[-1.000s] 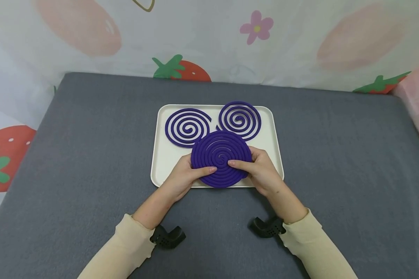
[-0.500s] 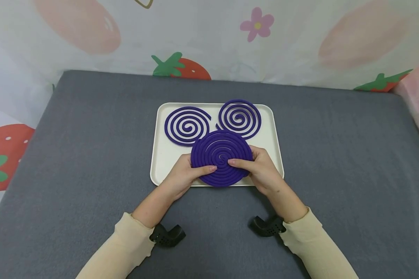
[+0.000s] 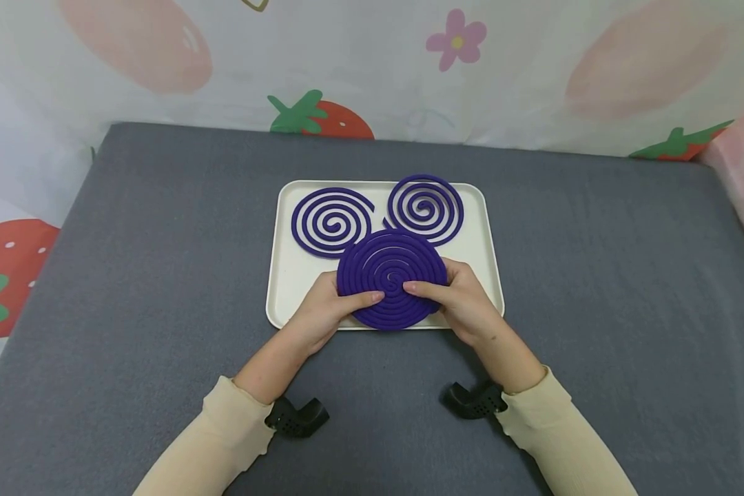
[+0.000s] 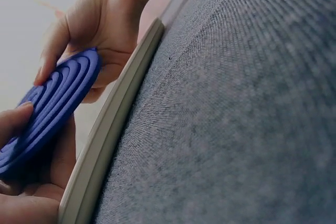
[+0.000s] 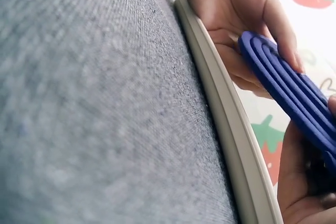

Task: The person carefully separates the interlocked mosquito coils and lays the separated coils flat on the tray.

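Both hands hold a dark purple double mosquito coil [image 3: 362, 265], its rings packed tightly into a flat disc. My left hand [image 3: 319, 306] grips its left side, thumb lying on the top face. My right hand [image 3: 465, 303] holds the right side, with that thumb near the centre. The other fingers go beneath the disc and are mostly hidden in the head view. In the left wrist view the coil [image 4: 63, 90] is tilted and raised above the white tray [image 3: 291, 296]. Two single coils lie behind it: an open spiral coil [image 3: 333, 227] at left, another spiral coil [image 3: 423, 213] at right.
The right spiral overlaps the tray's back rim in the head view. A grey cloth [image 3: 192, 275] covers the table under the tray. Behind the table hangs a white curtain [image 3: 372, 55] with strawberry and flower prints. Each wrist bears a black device [image 3: 297, 418].
The head view shifts slightly, so the scene sits a little higher in the frame. Both hands keep the same grip on the double mosquito coil.
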`<state>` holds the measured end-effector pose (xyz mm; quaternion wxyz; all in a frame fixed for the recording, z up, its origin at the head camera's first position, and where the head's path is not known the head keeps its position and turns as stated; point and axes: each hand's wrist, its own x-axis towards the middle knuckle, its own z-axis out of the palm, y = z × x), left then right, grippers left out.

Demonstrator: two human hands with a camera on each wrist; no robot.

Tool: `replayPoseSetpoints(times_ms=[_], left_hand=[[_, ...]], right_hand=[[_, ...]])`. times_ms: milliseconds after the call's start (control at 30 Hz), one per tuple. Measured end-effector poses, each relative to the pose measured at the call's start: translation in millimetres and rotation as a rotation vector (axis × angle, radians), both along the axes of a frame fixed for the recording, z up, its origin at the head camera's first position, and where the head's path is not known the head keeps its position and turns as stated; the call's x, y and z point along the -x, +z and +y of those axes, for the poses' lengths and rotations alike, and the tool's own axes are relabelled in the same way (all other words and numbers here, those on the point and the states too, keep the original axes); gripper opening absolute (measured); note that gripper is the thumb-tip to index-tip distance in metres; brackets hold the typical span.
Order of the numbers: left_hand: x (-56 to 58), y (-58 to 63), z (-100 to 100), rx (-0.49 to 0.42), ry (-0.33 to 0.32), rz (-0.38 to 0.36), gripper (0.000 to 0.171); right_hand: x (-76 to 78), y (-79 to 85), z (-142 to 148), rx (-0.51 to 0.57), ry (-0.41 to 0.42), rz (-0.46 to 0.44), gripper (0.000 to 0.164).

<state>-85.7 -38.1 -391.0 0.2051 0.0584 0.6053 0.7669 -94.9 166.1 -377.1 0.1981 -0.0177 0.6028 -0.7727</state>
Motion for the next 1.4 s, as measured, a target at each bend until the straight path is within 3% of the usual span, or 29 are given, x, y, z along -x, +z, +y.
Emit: replayPoseSetpoints(times_ms=[267,767,1133,1400], left_hand=[[1.8,-2.0,1.0,0.059,-0.048,0.005,0.044],[1.7,-3.0,-0.6,0.027,-0.079,0.024,0.050],[0.8,0.7,-0.6,0.007,-0.019,-0.007,0.049],[1.9,-1.0,-1.2,-0.015,-0.078,-0.010,0.048]], right_hand=[[-1.6,0.7,0.0,-0.092,0.045,0.055,0.048],[-1.2,-0.3,0.4,-0.051,0.062,0.001,0.046],[0.2,-2.8,0.2,0.030,0.075,-0.089,0.027],[-0.6,-3.7,0.6,0.025,0.063,-0.121,0.028]])
